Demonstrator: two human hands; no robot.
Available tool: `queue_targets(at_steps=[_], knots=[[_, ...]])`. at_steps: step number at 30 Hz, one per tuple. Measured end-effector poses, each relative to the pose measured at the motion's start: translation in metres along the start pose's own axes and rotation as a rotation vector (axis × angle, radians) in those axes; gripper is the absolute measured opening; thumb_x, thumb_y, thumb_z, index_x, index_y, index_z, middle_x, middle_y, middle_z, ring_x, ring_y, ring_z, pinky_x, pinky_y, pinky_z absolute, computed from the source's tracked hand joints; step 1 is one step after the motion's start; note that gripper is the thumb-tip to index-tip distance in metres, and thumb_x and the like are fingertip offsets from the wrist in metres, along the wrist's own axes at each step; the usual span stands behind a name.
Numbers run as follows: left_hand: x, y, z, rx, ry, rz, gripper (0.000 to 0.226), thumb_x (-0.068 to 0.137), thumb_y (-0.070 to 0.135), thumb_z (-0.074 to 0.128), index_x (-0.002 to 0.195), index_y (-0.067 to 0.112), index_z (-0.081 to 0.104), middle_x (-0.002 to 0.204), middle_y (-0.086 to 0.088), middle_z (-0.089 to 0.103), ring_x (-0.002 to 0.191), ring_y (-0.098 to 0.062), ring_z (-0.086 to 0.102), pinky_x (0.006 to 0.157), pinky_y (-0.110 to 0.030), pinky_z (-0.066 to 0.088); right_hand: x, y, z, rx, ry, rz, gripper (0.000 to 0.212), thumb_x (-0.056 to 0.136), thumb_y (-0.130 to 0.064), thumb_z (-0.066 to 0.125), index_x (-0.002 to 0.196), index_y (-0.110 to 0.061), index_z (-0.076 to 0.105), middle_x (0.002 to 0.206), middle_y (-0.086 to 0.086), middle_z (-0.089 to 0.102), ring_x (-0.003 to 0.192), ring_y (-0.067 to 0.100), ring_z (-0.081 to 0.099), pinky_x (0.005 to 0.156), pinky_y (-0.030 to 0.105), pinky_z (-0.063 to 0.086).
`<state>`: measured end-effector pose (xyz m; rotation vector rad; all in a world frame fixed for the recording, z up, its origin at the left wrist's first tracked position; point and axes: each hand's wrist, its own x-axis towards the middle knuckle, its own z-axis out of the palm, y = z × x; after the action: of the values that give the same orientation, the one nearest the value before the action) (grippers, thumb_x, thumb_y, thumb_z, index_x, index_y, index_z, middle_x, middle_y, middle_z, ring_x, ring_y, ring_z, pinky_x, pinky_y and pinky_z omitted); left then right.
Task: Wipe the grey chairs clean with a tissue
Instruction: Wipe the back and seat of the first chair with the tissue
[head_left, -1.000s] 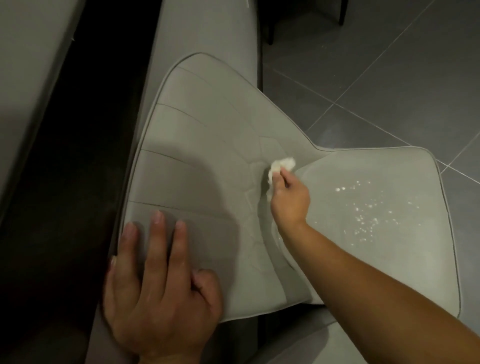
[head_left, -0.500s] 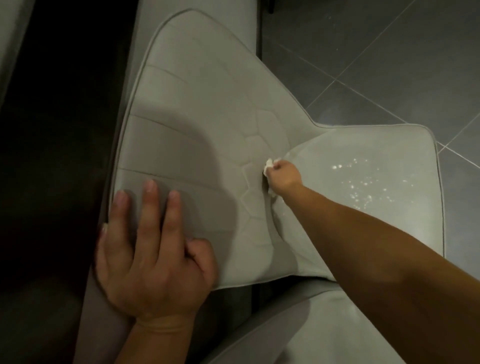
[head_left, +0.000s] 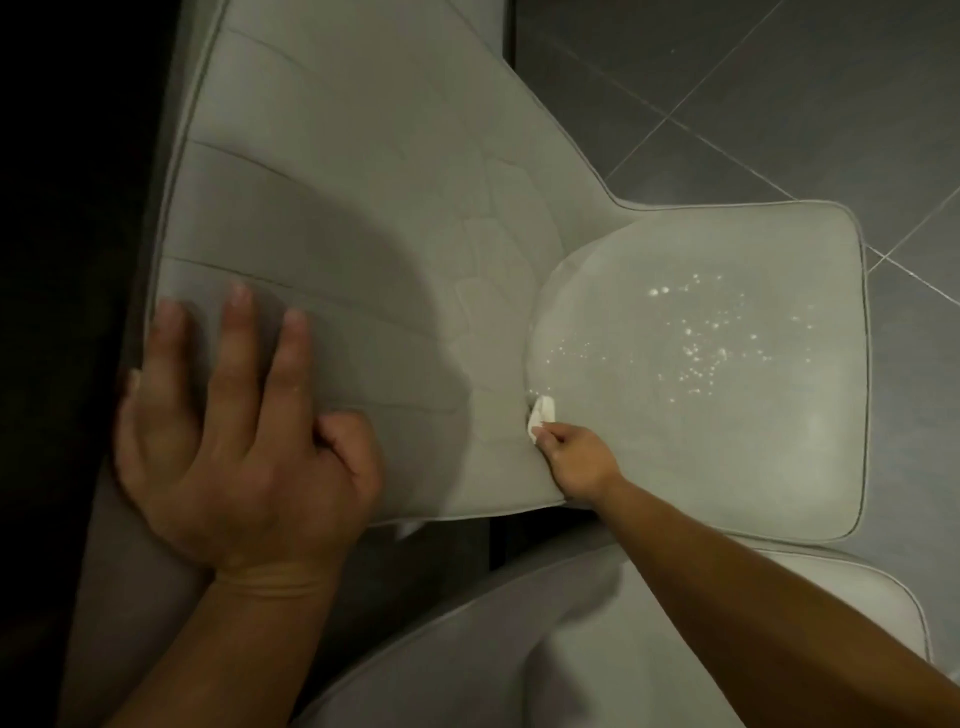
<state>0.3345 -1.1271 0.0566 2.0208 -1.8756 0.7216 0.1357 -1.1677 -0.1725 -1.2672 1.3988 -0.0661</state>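
Observation:
A grey padded chair fills the view, its stitched backrest (head_left: 363, 208) on the left and its seat (head_left: 779, 441) on the right. White specks (head_left: 696, 343) are scattered over the seat's middle. My right hand (head_left: 576, 462) pinches a small white tissue (head_left: 541, 415) and presses it into the crease where seat meets backrest, near the chair's near side. My left hand (head_left: 234, 436) lies flat on the top of the backrest, fingers spread, thumb curled over its edge.
A second grey chair (head_left: 519, 649) stands close below, partly under my right forearm. Dark grey floor tiles (head_left: 779, 104) lie beyond the seat at the upper right. A dark gap (head_left: 62, 260) runs down the left side.
My right hand has dragged the tissue along the crease toward me, from the crease's middle to its near end. The view has moved closer. My left hand stays on the backrest.

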Motion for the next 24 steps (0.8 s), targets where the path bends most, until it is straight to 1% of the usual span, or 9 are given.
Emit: queue_targets(at_steps=[3,5,8,10,12,14,17,20,24], knots=[[-0.006,-0.015,0.011,-0.028,-0.048,0.019,0.059,0.101,0.032,0.026,0.159,0.042,0.021,0.166,0.016,0.014,0.143,-0.044,0.039,0.108,-0.065,0.038,0.019,-0.002,-0.001,-0.121,-0.011,0.058,0.038,0.100,-0.039,0.044,0.123,-0.017,0.065,0.128,0.011,0.064,0.115,0.032,0.058,0.095,0.031,0.043],[-0.003,-0.021,0.014,0.001,-0.098,0.010,0.060,0.100,0.035,0.024,0.158,0.048,0.012,0.167,0.019,0.008,0.147,-0.041,0.033,0.110,-0.064,0.037,0.018,-0.010,-0.002,-0.122,0.008,0.020,0.038,0.099,-0.040,0.045,0.120,-0.016,0.066,0.125,0.009,0.065,0.113,0.032,0.059,0.093,0.031,0.043],[0.008,-0.009,0.004,0.065,-0.207,-0.022,0.059,0.098,0.038,0.024,0.156,0.044,0.023,0.168,0.015,0.003,0.153,-0.040,0.018,0.114,-0.065,0.031,-0.004,-0.004,-0.016,0.130,-0.017,-0.041,0.015,0.090,-0.035,0.060,0.084,-0.024,0.069,0.084,-0.004,0.069,0.083,0.020,0.064,0.073,0.023,0.044],[0.015,0.007,-0.010,0.195,-0.350,-0.039,0.063,0.093,0.039,0.029,0.156,0.028,0.028,0.171,0.002,0.004,0.155,-0.038,0.006,0.116,-0.070,0.022,-0.023,0.010,-0.029,0.321,-0.071,-0.041,0.017,0.086,-0.029,0.067,0.072,-0.019,0.067,0.063,-0.012,0.061,0.064,0.011,0.059,0.061,0.019,0.048],[0.018,0.026,-0.027,0.326,-0.497,-0.039,0.077,0.086,0.041,0.040,0.154,0.006,0.030,0.167,-0.017,0.013,0.155,-0.036,0.003,0.117,-0.071,0.014,-0.042,0.027,-0.044,0.395,-0.121,-0.053,0.014,0.085,-0.024,0.070,0.074,-0.016,0.071,0.063,-0.012,0.062,0.062,0.006,0.058,0.060,0.014,0.048],[0.020,0.063,-0.035,0.399,-0.709,-0.017,0.084,0.085,0.050,0.036,0.151,-0.002,0.036,0.164,-0.023,0.020,0.155,-0.036,0.008,0.121,-0.062,0.009,-0.054,0.043,-0.063,0.434,-0.138,-0.071,0.015,0.086,-0.020,0.071,0.072,-0.020,0.074,0.066,-0.012,0.065,0.065,0.005,0.060,0.064,0.015,0.049],[0.003,0.126,-0.019,0.276,-0.894,0.007,0.082,0.092,0.061,0.019,0.160,0.015,0.023,0.169,-0.017,0.003,0.156,-0.034,-0.004,0.124,-0.055,0.000,-0.061,0.055,-0.097,0.557,-0.057,-0.076,0.021,0.089,-0.013,0.067,0.071,-0.021,0.076,0.068,-0.004,0.070,0.061,0.008,0.065,0.056,0.019,0.050],[-0.023,0.162,0.022,0.196,-0.910,0.058,0.077,0.097,0.058,0.025,0.162,0.026,0.000,0.166,-0.013,-0.024,0.151,-0.036,-0.027,0.122,-0.056,-0.012,-0.055,0.056,-0.136,0.573,0.096,-0.130,0.013,0.089,-0.024,0.065,0.081,-0.022,0.076,0.076,-0.001,0.071,0.071,0.014,0.065,0.065,0.028,0.051],[-0.064,0.179,0.067,0.186,-1.003,-0.101,0.078,0.098,0.054,0.031,0.163,0.021,0.002,0.167,-0.017,-0.017,0.152,-0.038,-0.023,0.124,-0.054,-0.009,-0.038,0.047,-0.183,0.444,0.291,-0.282,0.027,0.086,-0.041,0.063,0.084,-0.015,0.069,0.073,0.002,0.065,0.069,0.017,0.058,0.067,0.041,0.048]])
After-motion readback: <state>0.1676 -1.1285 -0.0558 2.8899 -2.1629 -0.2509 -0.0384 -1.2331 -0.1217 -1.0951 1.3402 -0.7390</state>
